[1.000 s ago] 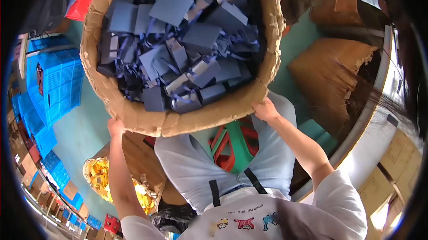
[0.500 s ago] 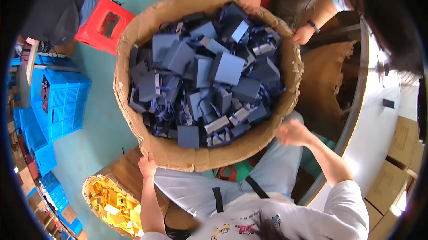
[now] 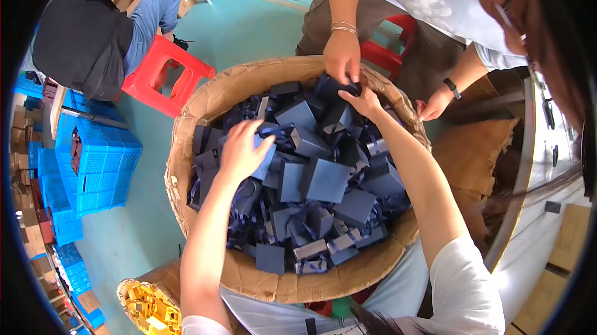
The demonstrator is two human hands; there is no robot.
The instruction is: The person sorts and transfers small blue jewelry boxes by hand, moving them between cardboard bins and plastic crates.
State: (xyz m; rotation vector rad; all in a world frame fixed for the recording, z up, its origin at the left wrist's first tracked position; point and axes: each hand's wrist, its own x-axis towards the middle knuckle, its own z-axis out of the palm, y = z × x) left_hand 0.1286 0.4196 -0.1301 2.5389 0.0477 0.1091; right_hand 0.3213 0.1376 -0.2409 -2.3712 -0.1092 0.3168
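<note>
A large round cardboard bin (image 3: 181,207) stands before me, heaped with small dark-blue, box-shaped gift bags (image 3: 326,181) with blue ribbons. My left hand (image 3: 244,151) is over the left of the heap, thumb and fingers apart, against a lighter-looking blue gift bag (image 3: 264,159). Near the far rim, my right hand (image 3: 367,103) pinches a dark-blue gift bag (image 3: 339,88). A co-worker's hand (image 3: 342,55) reaches onto that same gift bag from the other side. The co-worker's other hand (image 3: 437,102) is at the bin's right rim.
A second person (image 3: 81,36) sits at the far left near a red stool (image 3: 168,77). Blue crates (image 3: 99,161) stand at left. A smaller bin of yellow pieces (image 3: 149,309) is at lower left. A white table (image 3: 528,210) runs along the right.
My left hand has left the near rim and my right hand has come forward; both now reach into the heap. The co-worker's hand has moved from the far rim onto a gift bag.
</note>
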